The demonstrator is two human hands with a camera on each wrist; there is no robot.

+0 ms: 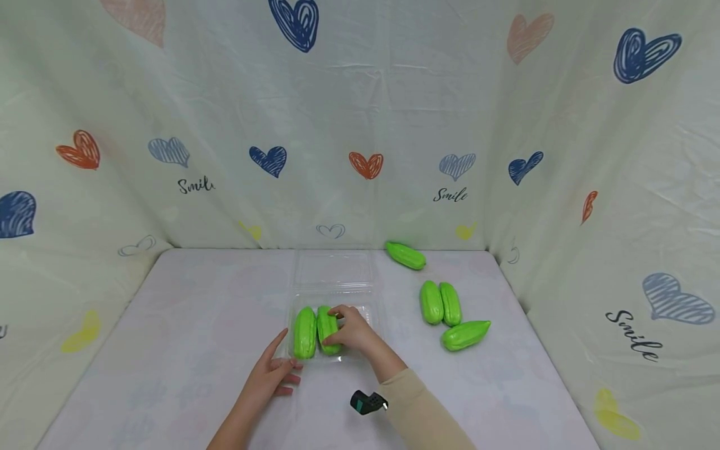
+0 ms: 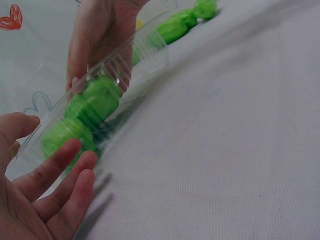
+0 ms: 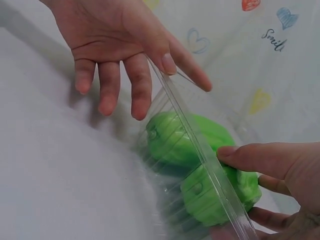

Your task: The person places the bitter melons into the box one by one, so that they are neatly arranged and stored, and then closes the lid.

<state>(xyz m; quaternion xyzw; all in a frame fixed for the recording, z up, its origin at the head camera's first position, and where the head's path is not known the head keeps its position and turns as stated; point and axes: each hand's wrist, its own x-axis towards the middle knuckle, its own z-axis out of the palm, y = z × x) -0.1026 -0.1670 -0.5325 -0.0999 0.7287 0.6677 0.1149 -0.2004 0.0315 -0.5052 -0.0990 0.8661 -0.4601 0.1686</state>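
A clear plastic clamshell box (image 1: 333, 289) lies open on the table, its lid folded back. Inside its left half is a green ridged, gourd-like fruit (image 1: 304, 332). Beside it lies a second green gourd-like fruit (image 1: 325, 331), which my right hand (image 1: 354, 330) holds between thumb and fingers from the right side. My left hand (image 1: 269, 376) is at the box's front left corner, fingers spread and mostly straight. In the right wrist view, the left thumb (image 3: 169, 64) is at the box rim; whether it presses there I cannot tell.
Several more green gourd-like fruits lie right of the box: one at the back edge (image 1: 406, 255), a pair (image 1: 432, 302) side by side, and one (image 1: 465, 335) nearer. A small black device (image 1: 367, 402) shows beside the right sleeve. A heart-printed curtain (image 1: 405, 125) surrounds the table.
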